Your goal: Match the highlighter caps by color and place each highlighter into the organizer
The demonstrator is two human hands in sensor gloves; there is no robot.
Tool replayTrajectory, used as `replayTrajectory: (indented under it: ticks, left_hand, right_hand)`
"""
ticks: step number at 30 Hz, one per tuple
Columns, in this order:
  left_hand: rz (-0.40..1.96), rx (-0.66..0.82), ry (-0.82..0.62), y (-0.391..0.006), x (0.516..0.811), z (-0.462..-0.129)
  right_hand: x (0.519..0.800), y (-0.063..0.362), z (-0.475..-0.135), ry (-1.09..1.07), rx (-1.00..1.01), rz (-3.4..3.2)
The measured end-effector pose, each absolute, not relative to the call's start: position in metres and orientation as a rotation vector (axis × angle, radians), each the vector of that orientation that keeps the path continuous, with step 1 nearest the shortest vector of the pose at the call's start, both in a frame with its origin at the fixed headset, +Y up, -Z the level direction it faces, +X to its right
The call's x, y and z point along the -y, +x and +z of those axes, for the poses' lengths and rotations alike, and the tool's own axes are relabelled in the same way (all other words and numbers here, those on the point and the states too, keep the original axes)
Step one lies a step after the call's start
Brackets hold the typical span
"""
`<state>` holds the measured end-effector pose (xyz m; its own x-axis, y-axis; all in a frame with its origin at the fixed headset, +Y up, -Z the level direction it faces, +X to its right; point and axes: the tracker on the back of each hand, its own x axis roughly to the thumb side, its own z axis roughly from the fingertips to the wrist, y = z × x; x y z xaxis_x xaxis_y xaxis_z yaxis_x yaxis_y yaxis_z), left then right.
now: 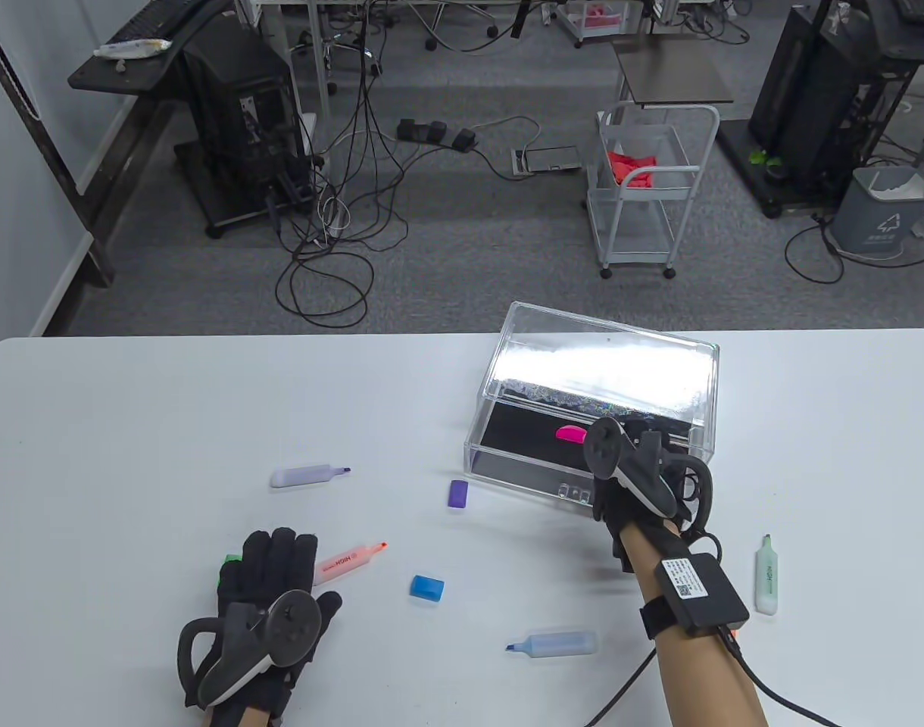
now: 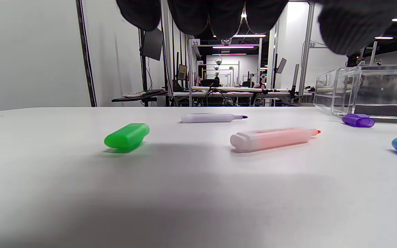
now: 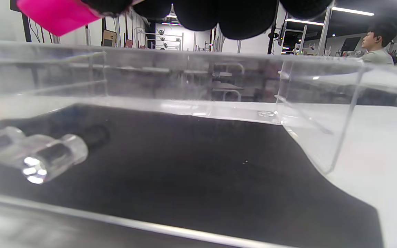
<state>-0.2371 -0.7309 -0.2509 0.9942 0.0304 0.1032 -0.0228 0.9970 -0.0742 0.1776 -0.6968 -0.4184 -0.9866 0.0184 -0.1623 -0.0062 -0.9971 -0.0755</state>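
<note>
Right of centre in the table view sits the clear acrylic organizer (image 1: 507, 447), rigid, light and smooth-walled, its long axis running toward the upper right. Over its black floor the right hand (image 1: 644, 485) pinches a pink highlighter (image 1: 570, 435), capped end pointing frame-left; it looks light, stiff and slick, best held mid-barrel. Lower left, the left hand (image 1: 269, 583) lies spread flat, holding nothing. Beside it the orange highlighter (image 1: 350, 560) points upper right, uncapped; the green cap (image 2: 126, 137) lies close by.
</note>
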Motion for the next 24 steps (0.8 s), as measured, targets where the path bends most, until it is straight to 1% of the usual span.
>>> replayTrajectory:
  ticks: [5,10,18,21,24]
  left_hand:
    - [0.024,0.090,-0.100,-0.240,0.734,-0.253]
    - [0.021,0.082,-0.118,-0.242,0.735,-0.254]
    - [0.015,0.080,-0.153,-0.243,0.734,-0.254]
    - [0.020,0.085,-0.162,-0.243,0.734,-0.254]
    - [0.021,0.088,-0.160,-0.242,0.733,-0.254]
  right_hand:
    - [0.700,0.179,-0.423,-0.214,0.123,3.096]
    - [0.697,0.182,-0.418,-0.185,0.108,3.068]
    - [0.675,0.202,-0.392,-0.213,0.131,3.046]
    - [0.665,0.213,-0.380,-0.247,0.144,3.034]
    - [0.655,0.231,-0.365,-0.345,0.187,3.018]
